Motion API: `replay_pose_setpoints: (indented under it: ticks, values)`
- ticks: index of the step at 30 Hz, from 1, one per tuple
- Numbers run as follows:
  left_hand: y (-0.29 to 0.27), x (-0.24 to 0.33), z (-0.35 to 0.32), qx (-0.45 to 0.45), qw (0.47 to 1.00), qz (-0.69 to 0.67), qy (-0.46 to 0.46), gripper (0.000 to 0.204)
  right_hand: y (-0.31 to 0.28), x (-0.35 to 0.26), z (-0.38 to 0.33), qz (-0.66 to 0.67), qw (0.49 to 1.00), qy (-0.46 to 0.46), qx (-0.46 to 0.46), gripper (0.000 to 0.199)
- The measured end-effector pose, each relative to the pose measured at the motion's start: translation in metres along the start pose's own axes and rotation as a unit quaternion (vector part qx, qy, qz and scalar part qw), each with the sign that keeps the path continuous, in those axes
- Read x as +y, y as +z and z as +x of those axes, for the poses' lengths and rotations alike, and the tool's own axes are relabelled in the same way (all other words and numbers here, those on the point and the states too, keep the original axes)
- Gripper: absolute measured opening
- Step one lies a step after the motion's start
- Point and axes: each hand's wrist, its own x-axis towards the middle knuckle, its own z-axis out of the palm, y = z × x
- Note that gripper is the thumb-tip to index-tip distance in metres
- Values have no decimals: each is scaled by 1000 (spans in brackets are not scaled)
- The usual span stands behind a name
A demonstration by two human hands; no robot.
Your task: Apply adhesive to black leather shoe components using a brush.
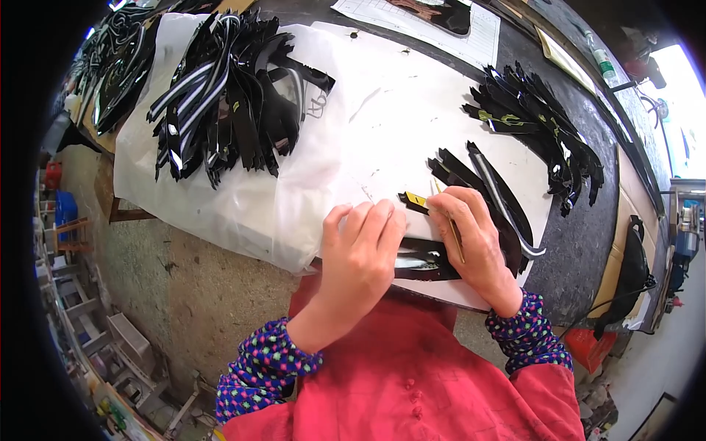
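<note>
My left hand is closed at the near edge of a white board, its fingers bent down; what lies under the fingertips is hidden. In my right hand is a thin wooden stick, slanting between thumb and fingers. A glossy black strip lies below and between both hands at the board's edge. Just beyond the right fingertips sits a small black piece with a yellow mark. To the right, two longer black strips, one with a grey-white striped band, lie partly behind the right hand.
A heap of black strips with striped bands rests on translucent white sheeting at left. Another black pile lies on the right. Paper with a printed grid, a plastic bottle and a black bag are around the dark table.
</note>
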Motion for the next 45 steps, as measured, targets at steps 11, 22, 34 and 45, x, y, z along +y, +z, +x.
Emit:
replay_pose_setpoints:
  ticks: [11,22,34,45]
  values:
    - [12,13,-24,-28,998,61,-15,41,3,-4,4,-44,999,-27,4,29]
    - [14,15,-24,-51,993,105,-29,34,3,-5,4,-16,1000,4,-17,31]
    - [15,16,-23,-33,994,98,-36,31,6,-6,5,-52,998,-21,-2,33]
    - [15,16,-23,-37,993,101,-40,33,7,-4,5,-52,998,-21,-2,34]
